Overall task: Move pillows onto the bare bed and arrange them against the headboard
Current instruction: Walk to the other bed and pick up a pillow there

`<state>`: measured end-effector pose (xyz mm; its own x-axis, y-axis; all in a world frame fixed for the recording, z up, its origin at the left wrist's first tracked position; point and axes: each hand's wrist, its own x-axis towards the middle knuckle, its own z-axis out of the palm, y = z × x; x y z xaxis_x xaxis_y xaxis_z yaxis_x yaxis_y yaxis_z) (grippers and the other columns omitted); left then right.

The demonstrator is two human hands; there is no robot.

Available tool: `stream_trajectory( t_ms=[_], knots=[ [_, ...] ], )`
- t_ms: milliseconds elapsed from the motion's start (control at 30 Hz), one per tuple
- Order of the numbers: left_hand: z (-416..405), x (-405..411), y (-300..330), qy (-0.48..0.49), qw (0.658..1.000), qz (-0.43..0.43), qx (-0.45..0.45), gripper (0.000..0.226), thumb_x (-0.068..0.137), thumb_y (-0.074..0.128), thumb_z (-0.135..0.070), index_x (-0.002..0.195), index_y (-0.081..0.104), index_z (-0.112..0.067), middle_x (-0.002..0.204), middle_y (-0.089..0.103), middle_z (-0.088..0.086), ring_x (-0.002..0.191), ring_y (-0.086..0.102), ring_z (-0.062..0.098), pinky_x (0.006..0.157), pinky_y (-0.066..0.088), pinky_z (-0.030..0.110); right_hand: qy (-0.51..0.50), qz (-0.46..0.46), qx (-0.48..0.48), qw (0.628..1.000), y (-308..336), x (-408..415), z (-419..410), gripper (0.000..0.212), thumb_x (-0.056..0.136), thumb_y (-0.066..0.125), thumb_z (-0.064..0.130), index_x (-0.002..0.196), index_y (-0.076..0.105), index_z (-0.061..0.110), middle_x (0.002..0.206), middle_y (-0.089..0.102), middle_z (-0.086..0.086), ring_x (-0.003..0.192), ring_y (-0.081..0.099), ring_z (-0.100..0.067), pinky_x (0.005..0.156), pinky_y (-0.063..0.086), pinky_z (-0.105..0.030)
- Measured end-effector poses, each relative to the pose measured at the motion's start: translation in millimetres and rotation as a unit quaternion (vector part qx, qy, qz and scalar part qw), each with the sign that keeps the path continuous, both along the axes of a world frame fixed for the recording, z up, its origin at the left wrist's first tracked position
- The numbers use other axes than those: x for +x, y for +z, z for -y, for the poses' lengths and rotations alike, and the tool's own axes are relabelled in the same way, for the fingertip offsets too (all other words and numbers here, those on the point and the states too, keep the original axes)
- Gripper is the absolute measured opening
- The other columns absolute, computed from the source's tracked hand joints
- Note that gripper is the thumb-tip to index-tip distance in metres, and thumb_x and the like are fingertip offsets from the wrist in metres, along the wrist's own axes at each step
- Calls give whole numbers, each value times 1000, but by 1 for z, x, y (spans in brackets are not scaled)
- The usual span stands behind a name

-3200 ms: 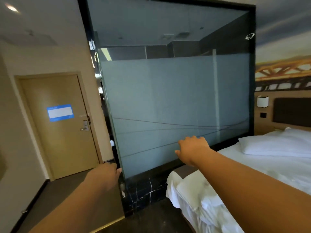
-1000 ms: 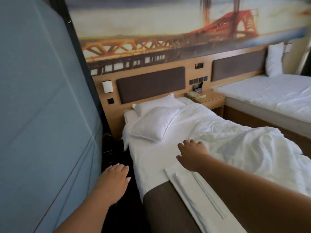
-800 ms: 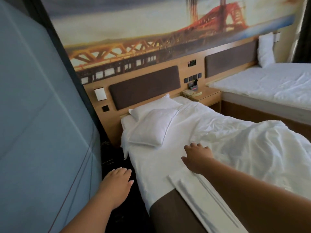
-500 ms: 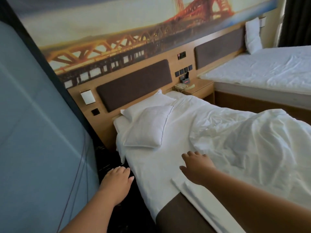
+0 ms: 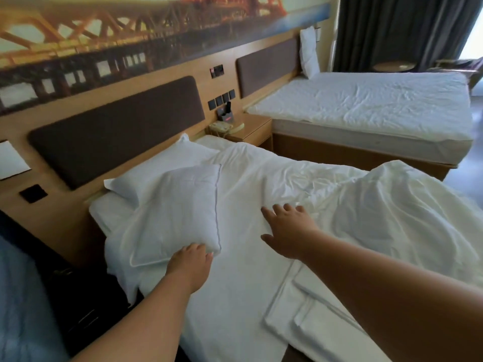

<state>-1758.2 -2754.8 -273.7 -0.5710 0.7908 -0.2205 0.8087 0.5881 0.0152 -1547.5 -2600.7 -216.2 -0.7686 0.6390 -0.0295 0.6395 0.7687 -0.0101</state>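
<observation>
Your left hand [image 5: 189, 262] rests its relaxed fingertips on the near corner of the piped, soft white front pillow [image 5: 180, 212], gripping nothing; your right hand [image 5: 287, 231] hovers spread and empty over the creased sheet. That pillow lies flat on the near bed [image 5: 235, 283], overlapping a plumper back pillow [image 5: 162, 163] beside the padded brown headboard [image 5: 115, 131]; the far bed [image 5: 379, 105] lies bare but for one upright pillow [image 5: 308, 52]; a rumpled duvet [image 5: 392, 205] bunches right.

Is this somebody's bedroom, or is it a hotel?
Most likely a hotel room. Two single beds, the near bed and the far bed, stand side by side with matching headboards, a shared nightstand holds a telephone, and one big bridge picture spans the wall.
</observation>
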Motion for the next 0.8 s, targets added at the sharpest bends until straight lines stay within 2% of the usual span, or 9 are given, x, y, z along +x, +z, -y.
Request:
stream_trajectory(
  t_ms=[133, 233, 400, 467, 633, 800],
  knots=[
    [-30, -62, -7, -42, 999, 15, -14, 40, 106, 25, -41, 118, 55, -17, 129, 58, 6, 120, 54, 26, 101, 42, 37, -31, 17, -2, 999, 18, -69, -12, 63, 98, 41, 58, 148, 36, 21, 143, 47, -7, 131, 44, -30, 106, 37, -46],
    [-50, -90, -13, -64, 997, 19, -28, 42, 106, 22, -42, 124, 52, -18, 133, 54, 6, 123, 51, 25, 104, 41, 37, -48, 20, -7, 999, 19, -90, -12, 59, 98, 42, 57, 145, 39, 21, 139, 50, -6, 128, 46, -30, 105, 36, -46],
    [-70, -98, -1, -115, 991, -7, -65, 44, 107, 24, -37, 143, 41, -18, 145, 45, 6, 133, 43, 26, 110, 36, 37, -102, 15, -65, 993, 12, -94, -11, 62, 100, 34, 59, 151, 32, 24, 145, 48, -6, 132, 45, -30, 105, 38, -46],
    [-66, -99, 9, -125, 991, -10, -54, 43, 107, 24, -38, 140, 43, -18, 143, 47, 6, 132, 44, 26, 108, 37, 37, -104, 14, -69, 992, 14, -93, -13, 63, 100, 34, 60, 151, 31, 23, 145, 48, -7, 132, 46, -31, 104, 39, -47],
    [-29, -136, 25, -82, 993, -38, -70, 45, 105, 23, -42, 136, 46, -20, 142, 49, 6, 129, 48, 26, 107, 36, 39, -84, -38, -58, 994, 19, -106, -16, 62, 99, 33, 61, 148, 34, 23, 139, 52, -6, 125, 51, -30, 99, 41, -47],
    [-27, -172, 33, -68, 993, -59, -73, 43, 106, 23, -40, 130, 52, -21, 138, 53, 6, 126, 51, 26, 108, 35, 38, -67, -7, -48, 997, 13, -128, -15, 63, 100, 34, 60, 151, 31, 23, 143, 49, -7, 127, 48, -31, 100, 40, -47]
  ],
)
